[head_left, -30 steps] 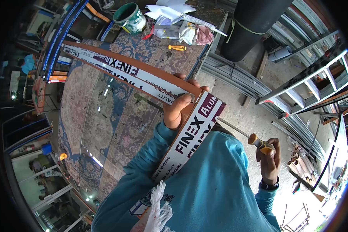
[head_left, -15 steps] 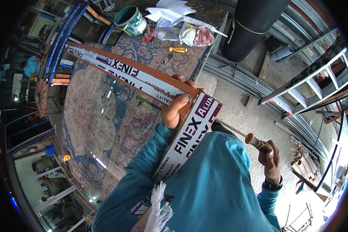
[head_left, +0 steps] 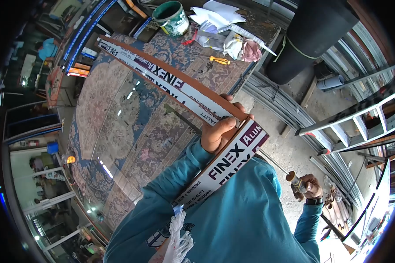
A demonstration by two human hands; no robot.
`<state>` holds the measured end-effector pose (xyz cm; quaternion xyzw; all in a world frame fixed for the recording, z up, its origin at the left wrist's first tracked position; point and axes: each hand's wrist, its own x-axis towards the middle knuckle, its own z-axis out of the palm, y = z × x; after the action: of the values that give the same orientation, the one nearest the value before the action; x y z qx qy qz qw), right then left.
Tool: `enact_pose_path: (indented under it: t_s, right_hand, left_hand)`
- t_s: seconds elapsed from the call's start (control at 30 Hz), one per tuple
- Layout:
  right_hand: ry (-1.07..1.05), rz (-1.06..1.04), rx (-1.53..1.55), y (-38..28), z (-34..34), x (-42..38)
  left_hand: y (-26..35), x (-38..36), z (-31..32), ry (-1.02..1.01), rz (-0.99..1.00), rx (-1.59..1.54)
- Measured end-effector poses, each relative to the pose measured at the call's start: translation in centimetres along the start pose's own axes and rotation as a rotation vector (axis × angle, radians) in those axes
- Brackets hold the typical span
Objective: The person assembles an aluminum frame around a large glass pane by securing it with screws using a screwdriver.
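Left hand (head_left: 218,133) clamps corner of brown aluminium frame with white FINEX-printed wrap (head_left: 193,98) at carpeted bench (head_left: 118,131) edge, thumb pressed on top, fingers curled over. Right hand (head_left: 309,187) fisted round yellow-handled long-shaft screwdriver (head_left: 289,175), tip at corner. Best: keep shaft square to joint, hold corner rigid. Screw and tip hidden behind frame; right fingers partly cut off.

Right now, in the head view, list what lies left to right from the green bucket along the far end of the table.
Green bucket → white papers → pink rag → black pipe. Nearer, left hand grips the frame corner; right hand holds the screwdriver.
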<state>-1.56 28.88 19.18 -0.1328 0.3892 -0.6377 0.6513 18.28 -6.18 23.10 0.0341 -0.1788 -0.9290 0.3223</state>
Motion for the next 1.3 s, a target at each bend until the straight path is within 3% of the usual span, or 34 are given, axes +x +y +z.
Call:
enact_pose_path:
  t_s: [0.1,0.13,0.17,0.2,0.3,0.33,0.4,0.43,0.47,0.5,0.57,0.67,0.73,0.8,0.87,0.93,1.0,1.03,1.07,1.13,1.3]
  right_hand:
    - [-0.010,0.078,-0.177,0.0,-5.0,1.0]
    - [0.111,0.010,-0.240,1.0,-5.9,1.9]
    - [0.110,0.043,-0.114,1.2,-6.1,4.6]
    - [0.317,0.056,-0.153,1.8,-5.3,7.2]
    - [0.102,0.163,-0.613,4.7,-7.3,18.0]
    - [0.126,0.162,-0.719,5.1,-4.4,21.7]
    - [0.082,0.143,-0.710,5.7,0.0,28.1]
    - [0.166,0.181,-0.730,6.8,1.2,31.4]
    - [0.049,-0.027,-0.765,8.4,1.0,34.3]
    - [0.113,0.271,-0.565,5.9,4.4,35.1]
    - [0.088,0.104,-0.332,7.7,5.5,39.0]
    - [0.255,0.090,-0.242,6.2,9.7,39.2]
    - [0.133,0.035,-0.434,3.9,10.5,36.2]
    - [-0.196,0.349,-0.330,1.4,10.9,33.1]
    - [-0.101,0.094,0.005,1.0,13.0,27.8]
    - [-0.048,0.019,0.125,-0.4,14.8,22.3]
    - [-0.093,-0.123,-0.015,-2.1,17.5,17.7]
    - [-0.046,-0.229,-0.288,-2.5,17.9,16.7]
    - [-0.038,-0.223,-0.285,-2.6,18.5,16.2]
    - [0.185,-0.278,-0.596,-2.4,19.9,16.0]
    - [0.253,-0.387,-0.478,-1.4,20.9,16.6]
  left_hand:
    - [0.1,-0.2,0.2,-0.009,-0.001,0.033]
    - [0.1,-0.2,0.2,-0.010,-0.001,0.036]
    - [0.1,-0.2,0.2,-0.024,0.011,0.041]
    - [0.1,-0.3,0.2,-0.039,0.024,0.045]
    - [0.5,-0.9,0.8,0.035,-0.036,0.092]
    - [0.6,-1.2,0.9,0.029,-0.045,0.096]
    - [0.8,-1.4,0.7,0.011,-0.081,0.151]
    - [0.8,-1.6,0.6,0.010,-0.062,0.208]
    - [0.7,-1.9,0.1,0.001,-0.064,0.213]
    - [0.7,-2.2,-0.5,-0.012,-0.066,0.292]
    - [0.6,-2.1,-0.9,-0.033,-0.067,0.368]
    - [0.5,-2.5,-0.4,0.019,-0.086,0.297]
    - [0.6,-2.5,0.4,0.042,-0.080,0.293]
    - [0.8,-2.4,1.2,0.074,-0.079,0.233]
    - [0.6,-2.4,0.9,0.092,-0.089,0.210]
    - [0.6,-2.3,0.6,0.112,-0.096,0.186]
    - [0.6,-2.2,0.5,0.097,-0.104,0.236]
    - [0.4,-2.0,1.1,0.093,-0.084,0.192]
    - [0.2,-2.0,1.2,0.099,-0.091,0.187]
    - [0.1,-2.0,1.2,0.099,-0.051,0.201]
    - [-0.2,-2.2,2.2,0.139,-0.009,0.139]
